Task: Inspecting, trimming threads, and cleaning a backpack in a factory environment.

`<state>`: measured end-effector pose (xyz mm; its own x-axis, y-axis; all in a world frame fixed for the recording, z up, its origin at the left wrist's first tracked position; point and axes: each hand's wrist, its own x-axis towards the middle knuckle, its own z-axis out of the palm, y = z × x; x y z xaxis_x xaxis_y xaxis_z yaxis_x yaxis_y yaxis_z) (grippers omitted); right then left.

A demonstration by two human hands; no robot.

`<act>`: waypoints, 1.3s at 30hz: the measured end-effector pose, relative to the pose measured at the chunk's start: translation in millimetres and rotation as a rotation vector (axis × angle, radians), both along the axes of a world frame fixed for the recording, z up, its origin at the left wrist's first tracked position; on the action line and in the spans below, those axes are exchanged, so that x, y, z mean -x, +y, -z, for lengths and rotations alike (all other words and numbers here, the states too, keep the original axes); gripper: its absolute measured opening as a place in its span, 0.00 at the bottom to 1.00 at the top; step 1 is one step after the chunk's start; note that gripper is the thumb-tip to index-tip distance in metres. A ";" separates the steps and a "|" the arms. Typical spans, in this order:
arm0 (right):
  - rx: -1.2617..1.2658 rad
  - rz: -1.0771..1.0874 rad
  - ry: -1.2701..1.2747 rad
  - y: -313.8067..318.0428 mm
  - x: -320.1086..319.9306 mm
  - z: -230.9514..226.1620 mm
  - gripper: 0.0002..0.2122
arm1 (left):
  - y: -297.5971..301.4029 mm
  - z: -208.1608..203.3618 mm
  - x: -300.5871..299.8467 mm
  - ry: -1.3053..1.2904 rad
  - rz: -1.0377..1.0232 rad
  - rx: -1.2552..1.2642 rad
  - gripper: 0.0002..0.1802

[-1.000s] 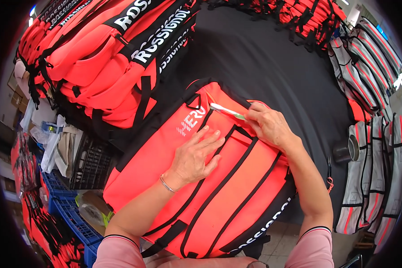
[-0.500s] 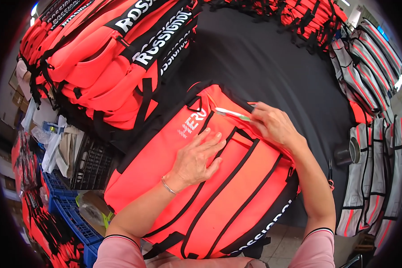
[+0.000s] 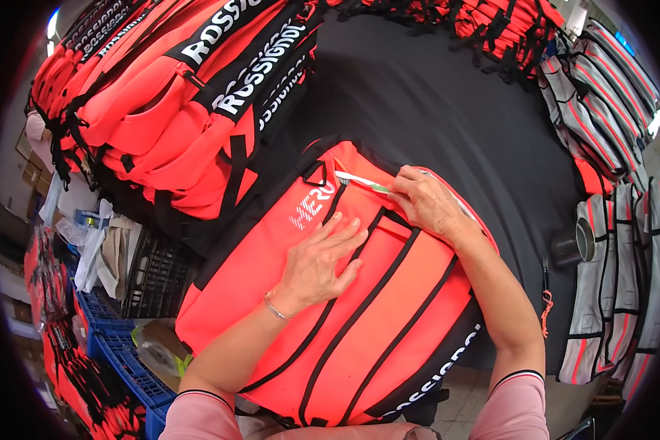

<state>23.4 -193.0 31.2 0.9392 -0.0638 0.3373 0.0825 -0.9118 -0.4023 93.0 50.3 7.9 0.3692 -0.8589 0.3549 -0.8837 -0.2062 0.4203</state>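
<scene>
A bright red-orange backpack [image 3: 293,249] with black piping lies across the dark work surface in front of me. My left hand [image 3: 319,260] rests flat on its panel, fingers spread and pointing away. My right hand [image 3: 429,204] is closed around a toothbrush [image 3: 363,182] with a white and green handle. The brush's bristle end is at the bag's far edge, close to a black loop [image 3: 315,174] and the white printed marking. The right fingertips hide the rest of the handle.
Stacked red-orange bags [image 3: 161,132] rise at the far left, with more along the back [image 3: 491,29]. Grey strips with red lines [image 3: 601,279] hang on the right beside a metal cup [image 3: 583,240]. Blue crates [image 3: 128,359] and a black crate [image 3: 154,275] stand on the left.
My right hand has shifted left and slightly nearer with the toothbrush, and the bristle end has moved left along the bag's edge. My left hand stays nearly still on the panel.
</scene>
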 end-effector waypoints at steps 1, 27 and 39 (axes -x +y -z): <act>-0.006 0.005 0.012 1.0 -0.2 0.8 0.05 | 0.8 0.2 -0.1 -0.001 -0.001 -0.002 0.24; -0.259 0.525 -0.022 -10.3 210.1 -54.0 0.06 | 7.4 -8.0 89.2 0.034 0.331 -0.193 0.43; 0.157 0.296 0.170 2.6 158.9 -37.4 0.04 | 13.5 -10.8 94.6 0.022 0.316 -0.208 0.39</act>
